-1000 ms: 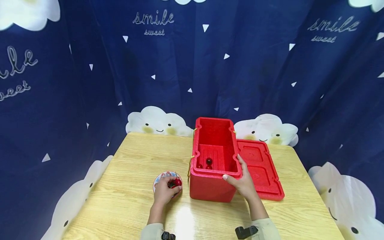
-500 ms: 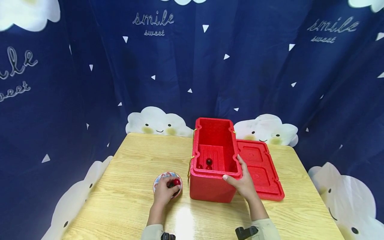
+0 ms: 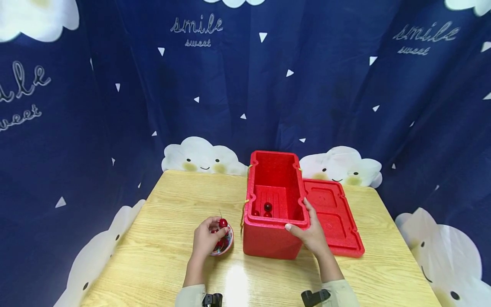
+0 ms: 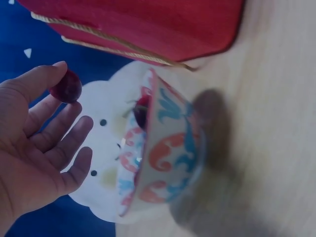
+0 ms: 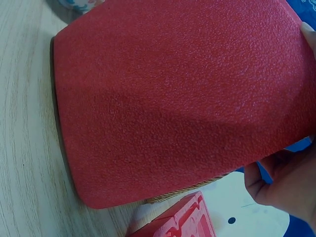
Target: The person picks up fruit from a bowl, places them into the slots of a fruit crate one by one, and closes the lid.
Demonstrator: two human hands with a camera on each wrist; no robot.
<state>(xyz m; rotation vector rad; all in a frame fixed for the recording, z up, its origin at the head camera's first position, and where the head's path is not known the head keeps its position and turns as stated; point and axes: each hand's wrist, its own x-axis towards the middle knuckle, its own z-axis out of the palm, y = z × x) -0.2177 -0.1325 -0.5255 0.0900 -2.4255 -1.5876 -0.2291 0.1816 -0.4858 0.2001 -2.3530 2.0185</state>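
My left hand pinches a dark red cherry between thumb and index finger, its thin stem pointing up in the head view. Just below it stands a small patterned bowl, white with orange and blue swirls, with more cherries inside. My right hand grips the near right corner of a red foam box, thumb on the front face and fingers along the right side. Several cherries lie on the floor of the box at its near end.
Right of the box, its red lid lies flat on the wooden table. A gold cord runs along the box's left side. Behind the table hangs a dark blue curtain with cloud prints.
My left hand has risen out of the bowl with a cherry and tilted, so more of the bowl's cherries show. The right hand stays on the box corner.
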